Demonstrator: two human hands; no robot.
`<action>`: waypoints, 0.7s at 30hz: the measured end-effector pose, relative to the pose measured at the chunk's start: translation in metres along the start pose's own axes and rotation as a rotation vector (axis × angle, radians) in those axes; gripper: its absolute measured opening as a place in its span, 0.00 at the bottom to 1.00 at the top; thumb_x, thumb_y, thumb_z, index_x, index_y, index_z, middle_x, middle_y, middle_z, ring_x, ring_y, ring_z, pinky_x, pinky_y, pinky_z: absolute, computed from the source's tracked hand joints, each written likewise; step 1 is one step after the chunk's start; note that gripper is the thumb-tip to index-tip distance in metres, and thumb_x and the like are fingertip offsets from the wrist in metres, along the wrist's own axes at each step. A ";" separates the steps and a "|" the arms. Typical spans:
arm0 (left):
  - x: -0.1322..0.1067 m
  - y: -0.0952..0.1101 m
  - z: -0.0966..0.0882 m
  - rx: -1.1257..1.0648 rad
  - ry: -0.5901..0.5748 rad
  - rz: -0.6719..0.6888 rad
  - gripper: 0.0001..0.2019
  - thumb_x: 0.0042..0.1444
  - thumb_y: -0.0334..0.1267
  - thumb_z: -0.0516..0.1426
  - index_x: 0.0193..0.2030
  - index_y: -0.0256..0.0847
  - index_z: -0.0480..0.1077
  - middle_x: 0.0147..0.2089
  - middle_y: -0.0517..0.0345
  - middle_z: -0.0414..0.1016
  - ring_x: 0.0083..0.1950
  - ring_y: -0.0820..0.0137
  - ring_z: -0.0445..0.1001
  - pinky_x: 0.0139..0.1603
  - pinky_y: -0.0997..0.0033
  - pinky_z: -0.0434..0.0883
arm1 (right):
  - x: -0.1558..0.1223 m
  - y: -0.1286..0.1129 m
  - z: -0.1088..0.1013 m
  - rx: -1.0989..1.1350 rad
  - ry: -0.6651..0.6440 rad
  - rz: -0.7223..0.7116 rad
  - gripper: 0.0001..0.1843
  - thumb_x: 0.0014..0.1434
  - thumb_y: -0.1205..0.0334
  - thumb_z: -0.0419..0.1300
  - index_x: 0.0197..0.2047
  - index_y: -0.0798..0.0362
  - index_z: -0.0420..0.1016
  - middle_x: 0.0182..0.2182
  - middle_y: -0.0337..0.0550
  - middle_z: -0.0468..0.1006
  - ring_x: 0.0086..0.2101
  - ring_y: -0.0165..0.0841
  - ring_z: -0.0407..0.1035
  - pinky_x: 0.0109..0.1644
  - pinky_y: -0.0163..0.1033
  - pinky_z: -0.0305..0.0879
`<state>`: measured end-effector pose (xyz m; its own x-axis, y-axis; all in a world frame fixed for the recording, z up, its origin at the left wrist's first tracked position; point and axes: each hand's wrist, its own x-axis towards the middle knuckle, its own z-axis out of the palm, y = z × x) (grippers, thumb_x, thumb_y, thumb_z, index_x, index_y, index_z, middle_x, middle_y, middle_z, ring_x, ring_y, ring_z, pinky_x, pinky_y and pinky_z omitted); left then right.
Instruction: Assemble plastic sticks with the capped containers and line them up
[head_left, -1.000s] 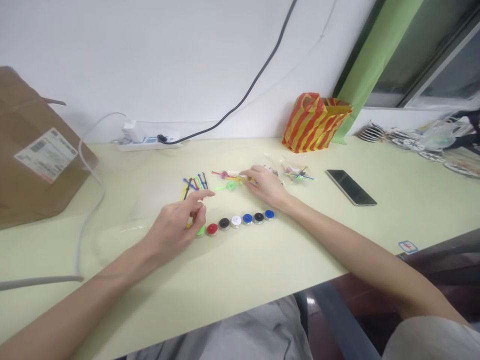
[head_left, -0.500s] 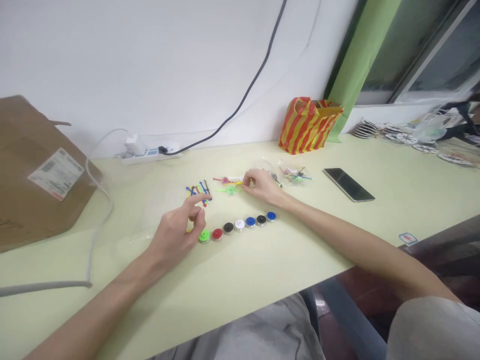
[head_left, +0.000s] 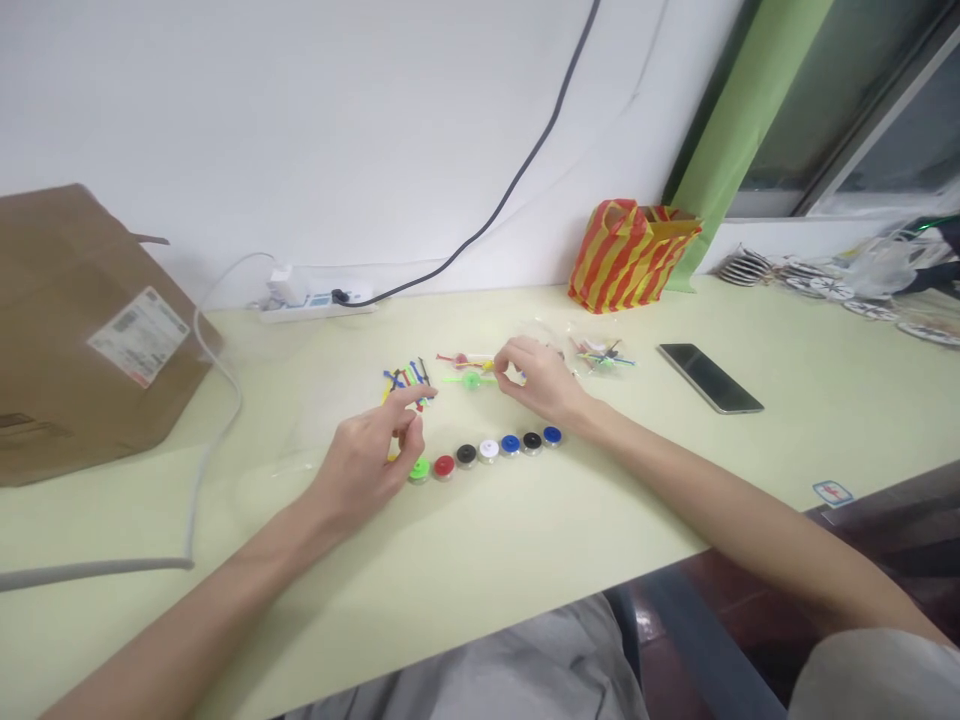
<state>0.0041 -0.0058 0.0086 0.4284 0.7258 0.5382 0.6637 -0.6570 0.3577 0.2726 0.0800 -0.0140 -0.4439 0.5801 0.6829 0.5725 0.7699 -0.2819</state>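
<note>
- Up close, a pale green table (head_left: 525,540) runs along a white wall, a brown cardboard box (head_left: 82,330) at its far left.
- Behind sit a red-and-yellow striped bag (head_left: 630,255), a white power strip (head_left: 319,298) and, further right, a dark phone (head_left: 709,377).
- Left hand (head_left: 371,462) rests at the left end of a row of coloured caps (head_left: 487,450), fingers curled together beside the green cap (head_left: 420,468); whether they pinch anything cannot be told.
- Right hand (head_left: 540,380) lies just behind the row, fingertips pinched on a thin yellow stick (head_left: 489,366) beside a green pin (head_left: 469,379).
- Loose coloured sticks (head_left: 406,378) lie between the hands.
</note>
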 end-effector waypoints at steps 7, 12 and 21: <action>0.000 0.002 -0.001 0.001 -0.019 -0.013 0.16 0.68 0.34 0.49 0.61 0.43 0.64 0.23 0.71 0.62 0.25 0.74 0.63 0.30 0.78 0.64 | -0.002 0.001 -0.006 0.006 -0.004 -0.063 0.09 0.59 0.75 0.56 0.35 0.50 0.70 0.34 0.43 0.75 0.37 0.36 0.68 0.42 0.41 0.65; 0.000 0.001 0.000 0.002 -0.021 -0.025 0.17 0.68 0.34 0.49 0.62 0.43 0.64 0.24 0.70 0.64 0.26 0.74 0.63 0.30 0.78 0.64 | -0.002 -0.001 -0.008 -0.008 0.009 -0.093 0.08 0.60 0.74 0.56 0.35 0.50 0.71 0.33 0.44 0.76 0.37 0.37 0.69 0.42 0.42 0.65; 0.001 0.003 0.000 0.002 -0.015 -0.023 0.15 0.68 0.34 0.49 0.60 0.43 0.65 0.23 0.71 0.66 0.24 0.74 0.65 0.31 0.77 0.65 | 0.000 -0.016 -0.011 -0.043 0.052 -0.162 0.08 0.61 0.73 0.57 0.34 0.50 0.71 0.33 0.43 0.77 0.36 0.36 0.69 0.41 0.41 0.65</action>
<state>0.0061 -0.0069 0.0103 0.4219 0.7438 0.5184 0.6750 -0.6395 0.3681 0.2709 0.0646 -0.0025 -0.4967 0.4340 0.7517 0.5257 0.8395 -0.1373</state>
